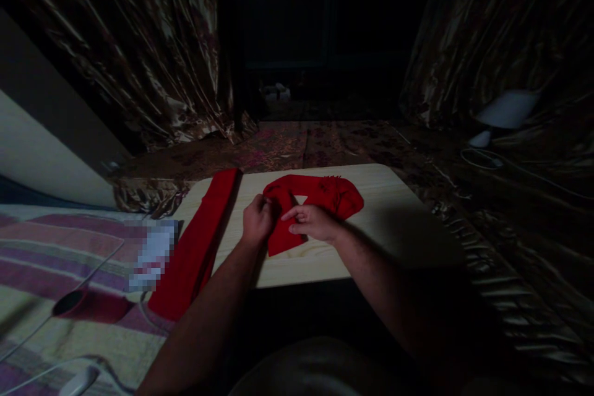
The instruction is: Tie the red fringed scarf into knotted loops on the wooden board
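A dim room with glossy, patterned brown curtains (139, 43) hanging at both sides frames a low, pale wooden table (385, 223) with rounded corners, lit from above while the far background falls into darkness. On the middle of the table lies a crumpled bright red cloth (325, 195), folded so that a small triangle of the wood shows through it. The left hand (257, 221) rests on the table at the cloth's left edge, its fingers curled in and pinching that edge. The right hand (312, 223) lies on top of the cloth's near part, loosely flat, with the forefinger stretched toward the left hand; whether it grips the fabric or only presses it down cannot be told. Along the table's left edge runs a long red strip of fabric (197, 247), its near end hanging off the table onto a striped blanket (55, 247) beside it. Well to the right of the table, a white lamp (503, 112) stands on the dark patterned floor covering.
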Demonstrator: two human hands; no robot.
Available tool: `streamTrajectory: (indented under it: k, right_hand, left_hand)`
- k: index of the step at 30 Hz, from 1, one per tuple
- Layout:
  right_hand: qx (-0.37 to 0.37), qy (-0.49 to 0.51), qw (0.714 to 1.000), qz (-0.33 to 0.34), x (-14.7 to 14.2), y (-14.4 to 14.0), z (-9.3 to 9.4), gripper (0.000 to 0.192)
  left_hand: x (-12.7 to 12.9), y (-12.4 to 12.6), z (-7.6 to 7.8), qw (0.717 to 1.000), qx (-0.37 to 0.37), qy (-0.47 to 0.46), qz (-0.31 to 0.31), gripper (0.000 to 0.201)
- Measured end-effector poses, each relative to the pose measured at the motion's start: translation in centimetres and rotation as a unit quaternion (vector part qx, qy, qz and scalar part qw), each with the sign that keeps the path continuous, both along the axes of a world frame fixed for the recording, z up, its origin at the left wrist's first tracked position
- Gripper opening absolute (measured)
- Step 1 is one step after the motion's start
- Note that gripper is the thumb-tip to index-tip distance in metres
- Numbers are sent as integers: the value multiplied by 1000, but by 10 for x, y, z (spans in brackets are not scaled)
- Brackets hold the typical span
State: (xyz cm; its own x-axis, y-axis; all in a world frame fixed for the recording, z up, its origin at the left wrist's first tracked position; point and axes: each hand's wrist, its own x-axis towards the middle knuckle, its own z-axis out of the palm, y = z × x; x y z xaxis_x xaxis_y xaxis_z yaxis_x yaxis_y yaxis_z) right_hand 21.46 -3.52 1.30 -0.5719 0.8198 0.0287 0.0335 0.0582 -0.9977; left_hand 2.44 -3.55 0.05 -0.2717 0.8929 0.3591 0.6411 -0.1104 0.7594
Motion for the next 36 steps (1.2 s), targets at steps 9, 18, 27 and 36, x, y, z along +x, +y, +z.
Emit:
streamTrajectory:
  k: [9, 18, 27, 36]
  right_hand:
    - [-90, 84, 992, 28, -1, 4, -7, 46]
    - [-16, 132, 990, 36, -1, 0, 3, 76]
    - [206, -67, 945, -246, -1, 2, -8, 39]
    - [91, -322, 843, -422, 83, 29, 24, 29]
  left_hand:
    - [-7, -28, 9, 970, -133, -196, 60, 35]
    - [8, -42, 19, 806, -165, -557, -111, 25]
    - [19, -37, 15, 770, -236, -559, -198, 25]
    - [10, -38, 9, 730, -223, -611, -210, 27]
